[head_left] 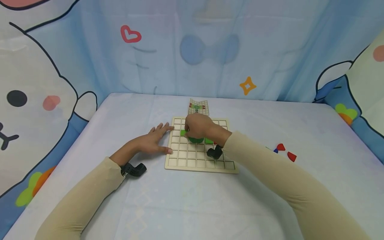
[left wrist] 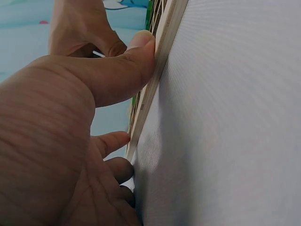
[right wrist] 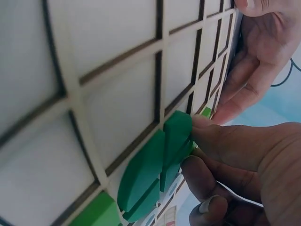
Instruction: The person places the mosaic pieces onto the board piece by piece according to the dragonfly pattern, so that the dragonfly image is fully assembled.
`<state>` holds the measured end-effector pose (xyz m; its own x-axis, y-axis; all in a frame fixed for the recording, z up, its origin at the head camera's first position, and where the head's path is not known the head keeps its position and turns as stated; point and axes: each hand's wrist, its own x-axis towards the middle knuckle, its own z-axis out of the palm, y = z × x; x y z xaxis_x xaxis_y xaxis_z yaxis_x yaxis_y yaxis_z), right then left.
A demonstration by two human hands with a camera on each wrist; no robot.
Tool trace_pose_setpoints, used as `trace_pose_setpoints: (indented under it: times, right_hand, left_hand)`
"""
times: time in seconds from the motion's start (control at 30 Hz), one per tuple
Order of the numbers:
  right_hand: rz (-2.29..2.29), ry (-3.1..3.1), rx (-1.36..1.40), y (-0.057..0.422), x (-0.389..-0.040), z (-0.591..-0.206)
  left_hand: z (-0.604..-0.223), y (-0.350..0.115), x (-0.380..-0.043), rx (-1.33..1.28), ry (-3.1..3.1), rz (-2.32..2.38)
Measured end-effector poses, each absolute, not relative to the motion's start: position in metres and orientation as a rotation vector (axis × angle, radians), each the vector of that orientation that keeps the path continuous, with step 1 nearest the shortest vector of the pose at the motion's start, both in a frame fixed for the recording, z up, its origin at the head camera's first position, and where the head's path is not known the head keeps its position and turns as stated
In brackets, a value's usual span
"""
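Note:
A square wooden grid board (head_left: 186, 163) lies on the table, its cells framed by thin raised strips. Dark green curved pieces (right wrist: 141, 174) sit together in neighbouring cells, with a light green tile (head_left: 182, 132) to their left and another light green tile (head_left: 209, 141) to their right. My right hand (head_left: 199, 126) reaches over the board; in the right wrist view its thumb and bent forefinger pinch the edge of one dark green piece (right wrist: 178, 141). My left hand (head_left: 153, 141) rests spread along the board's left edge, thumb and fingertips touching it.
A folded picture card (head_left: 198, 107) with a coloured grid pattern stands behind the board. Right of the board lie red pieces (head_left: 291, 156) and a small blue piece (head_left: 275, 151), partly hidden by the right sleeve (head_left: 270, 176). A printed curtain (head_left: 210, 76) hangs behind the table.

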<state>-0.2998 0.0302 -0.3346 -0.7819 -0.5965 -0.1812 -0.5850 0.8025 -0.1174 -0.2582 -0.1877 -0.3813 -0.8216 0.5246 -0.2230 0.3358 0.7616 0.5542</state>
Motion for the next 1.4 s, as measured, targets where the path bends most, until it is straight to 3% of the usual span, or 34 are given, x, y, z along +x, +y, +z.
trace_pose_setpoints:
  times: [0.27, 0.53, 0.7, 1.0, 1.4]
  right_hand:
    - [-0.19, 2.798, -0.908, 0.037, -0.291, -0.336]
    - [-0.394, 2.838, -0.972, 0.07, -0.257, -0.322]
    - [-0.363, 2.877, -0.952, 0.104, -0.237, -0.323]
    - [-0.297, 2.92, -0.655, 0.178, -0.21, -0.321]
    - [-0.249, 2.963, -0.394, 0.272, -0.199, -0.329]
  left_hand:
    - [-0.382, -0.189, -0.258, 0.657, 2.58, 0.724]
    - [-0.379, -0.188, -0.257, 0.65, 2.585, 0.712]
    - [-0.379, -0.188, -0.257, 0.655, 2.592, 0.708]
    - [-0.378, -0.185, -0.255, 0.652, 2.585, 0.722]
    - [-0.381, -0.186, -0.256, 0.657, 2.588, 0.71]
